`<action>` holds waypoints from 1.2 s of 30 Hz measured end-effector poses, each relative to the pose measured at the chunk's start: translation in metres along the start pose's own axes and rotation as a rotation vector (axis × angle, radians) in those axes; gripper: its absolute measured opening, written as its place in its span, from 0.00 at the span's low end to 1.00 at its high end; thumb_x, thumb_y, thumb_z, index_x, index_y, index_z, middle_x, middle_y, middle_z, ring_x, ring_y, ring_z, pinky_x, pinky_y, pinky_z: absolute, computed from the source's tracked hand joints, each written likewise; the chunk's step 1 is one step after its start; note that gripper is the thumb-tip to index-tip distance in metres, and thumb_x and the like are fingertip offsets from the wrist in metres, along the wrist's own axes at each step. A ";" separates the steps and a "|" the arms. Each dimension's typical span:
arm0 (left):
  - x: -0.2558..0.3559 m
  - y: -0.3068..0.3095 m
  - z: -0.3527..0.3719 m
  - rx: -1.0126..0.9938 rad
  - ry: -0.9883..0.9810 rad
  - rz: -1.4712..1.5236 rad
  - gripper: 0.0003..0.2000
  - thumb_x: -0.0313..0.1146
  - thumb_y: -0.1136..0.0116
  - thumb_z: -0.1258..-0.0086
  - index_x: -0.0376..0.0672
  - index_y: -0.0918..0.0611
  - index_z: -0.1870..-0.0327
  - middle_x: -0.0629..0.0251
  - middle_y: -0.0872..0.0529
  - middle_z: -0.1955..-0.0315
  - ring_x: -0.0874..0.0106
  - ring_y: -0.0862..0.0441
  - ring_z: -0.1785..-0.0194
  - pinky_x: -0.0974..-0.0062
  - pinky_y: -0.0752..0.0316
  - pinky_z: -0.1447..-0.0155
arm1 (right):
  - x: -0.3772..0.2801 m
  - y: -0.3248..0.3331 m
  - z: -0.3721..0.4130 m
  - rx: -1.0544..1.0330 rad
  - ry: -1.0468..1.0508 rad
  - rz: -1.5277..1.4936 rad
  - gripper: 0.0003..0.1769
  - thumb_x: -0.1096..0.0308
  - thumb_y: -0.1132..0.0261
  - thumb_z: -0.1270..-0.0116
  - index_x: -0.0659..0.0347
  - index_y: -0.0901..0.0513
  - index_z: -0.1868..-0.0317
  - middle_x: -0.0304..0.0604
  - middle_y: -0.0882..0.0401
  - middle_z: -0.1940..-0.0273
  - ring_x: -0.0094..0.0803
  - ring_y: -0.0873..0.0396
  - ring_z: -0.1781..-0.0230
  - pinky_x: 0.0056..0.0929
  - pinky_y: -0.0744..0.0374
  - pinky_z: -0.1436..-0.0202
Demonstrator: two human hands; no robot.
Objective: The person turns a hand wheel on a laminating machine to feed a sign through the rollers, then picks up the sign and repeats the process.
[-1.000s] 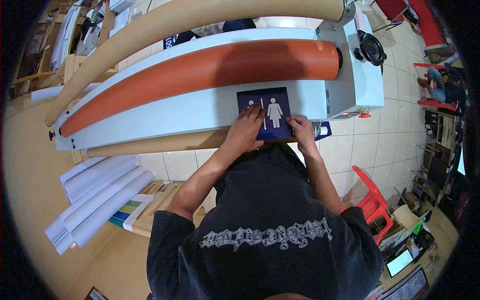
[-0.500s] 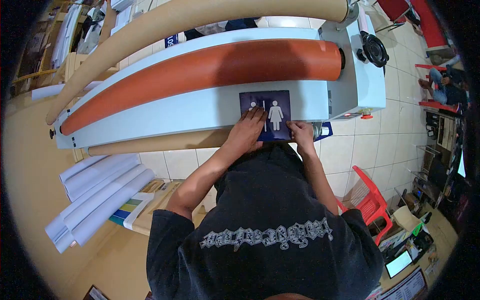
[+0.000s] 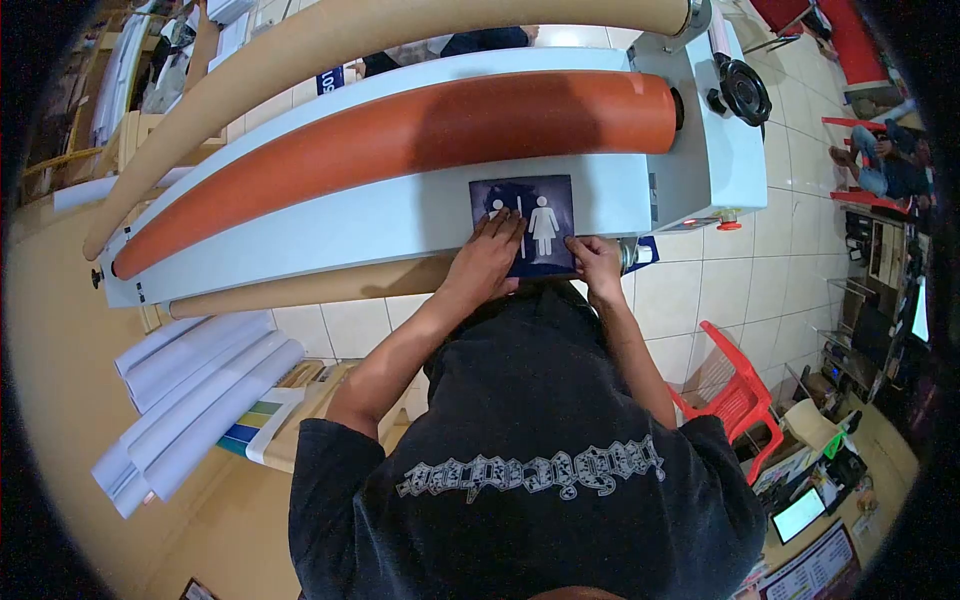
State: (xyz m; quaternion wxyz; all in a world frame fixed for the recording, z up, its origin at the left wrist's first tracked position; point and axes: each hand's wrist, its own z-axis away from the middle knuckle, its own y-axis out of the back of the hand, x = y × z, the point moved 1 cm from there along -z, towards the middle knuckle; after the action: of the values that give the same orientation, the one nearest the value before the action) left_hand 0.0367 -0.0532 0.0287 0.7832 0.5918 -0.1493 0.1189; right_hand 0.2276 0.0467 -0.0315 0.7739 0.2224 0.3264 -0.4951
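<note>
A square, dark blue restroom sign [image 3: 553, 217] with white figures lies on the front ledge of a pale roller machine [image 3: 612, 190]. My left hand [image 3: 485, 260] rests flat on the sign's left half, fingers stretched out and covering most of one figure. At the sign's lower right corner, my right hand [image 3: 598, 266] pinches the edge between thumb and fingers. Just beyond the sign runs a long orange roller [image 3: 400, 135].
A cardboard-coloured tube roll [image 3: 400, 40] spans the machine's far side, with a black handwheel [image 3: 744, 94] at right. White paper rolls [image 3: 205, 400] lie at lower left. A red plastic chair [image 3: 735, 400] stands at right. Another person [image 3: 880, 165] sits at far right.
The whole view has shifted slightly. Both hands and the sign keep nearly the same place on the machine, and light now glares more on the sign's surface.
</note>
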 end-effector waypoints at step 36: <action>-0.013 0.007 -0.016 0.029 0.027 0.037 0.47 0.39 0.25 0.53 0.34 0.38 0.31 0.45 0.36 0.32 0.51 0.39 0.28 0.63 0.40 0.26 | -0.017 0.018 0.008 -0.161 1.166 1.110 0.29 0.66 0.27 0.51 0.52 0.19 0.44 0.36 0.23 0.39 0.41 0.28 0.40 0.43 0.31 0.38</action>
State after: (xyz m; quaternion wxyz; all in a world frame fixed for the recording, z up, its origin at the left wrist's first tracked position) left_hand 0.0242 -0.0363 0.0258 0.7742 0.5984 -0.1478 0.1435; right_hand 0.2411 0.0592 -0.0136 0.6256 0.5181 0.5542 0.1819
